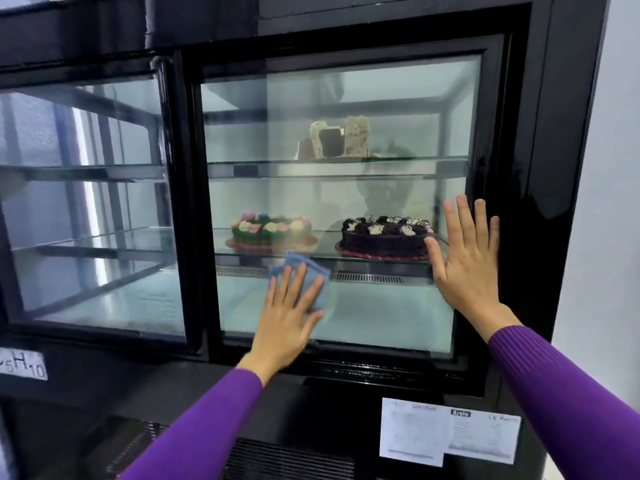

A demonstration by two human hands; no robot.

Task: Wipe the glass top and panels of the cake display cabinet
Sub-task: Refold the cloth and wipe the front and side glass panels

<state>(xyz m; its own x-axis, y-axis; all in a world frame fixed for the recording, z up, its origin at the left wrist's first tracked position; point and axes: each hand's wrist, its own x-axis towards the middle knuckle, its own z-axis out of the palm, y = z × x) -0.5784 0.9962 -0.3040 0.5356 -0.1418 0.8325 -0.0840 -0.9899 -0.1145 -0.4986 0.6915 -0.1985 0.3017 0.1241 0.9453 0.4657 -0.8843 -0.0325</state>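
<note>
The black-framed cake display cabinet point(530, 140) fills the view, with a right glass panel point(346, 98) and a left glass panel point(86, 202). My left hand point(287, 317) presses a blue cloth point(311, 275) flat against the lower middle of the right panel, fingers spread over the cloth. My right hand point(467, 261) rests flat and open against the right edge of the same panel and its black frame, holding nothing. Both arms wear purple sleeves.
Behind the glass, a chocolate cake point(386, 237) and a flower-decorated cake point(272, 230) sit on the middle shelf; cake slices point(337, 140) stand on the upper shelf. White label stickers point(450, 431) are on the black base below. A pale wall point(616, 202) lies to the right.
</note>
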